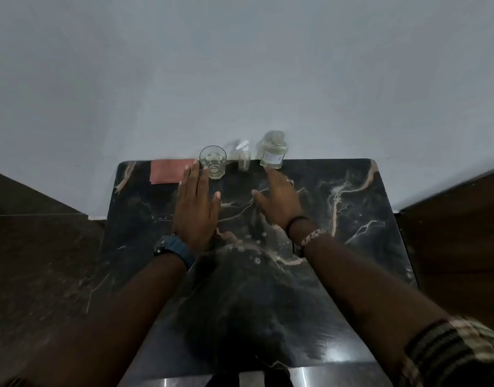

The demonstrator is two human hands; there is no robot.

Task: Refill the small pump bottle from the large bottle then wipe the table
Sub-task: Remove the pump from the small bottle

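A small clear pump bottle (243, 157) stands at the far edge of the dark marble table (365, 247), against the wall. Right of it stands the large clear bottle (272, 150) with a white label and a cap on. A folded pink cloth (169, 171) lies at the far left. My left hand (197, 208) is stretched out flat, fingers straight, its fingertips between the cloth and a glass. My right hand (279, 199) reaches forward with fingers extended, just short of the large bottle. Neither hand holds anything.
A clear drinking glass (213, 162) stands between the cloth and the pump bottle, close to my left fingertips. Several droplets (251, 244) lie on the tabletop between my wrists. A grey wall (240, 79) rises right behind the table; dark floor lies on both sides.
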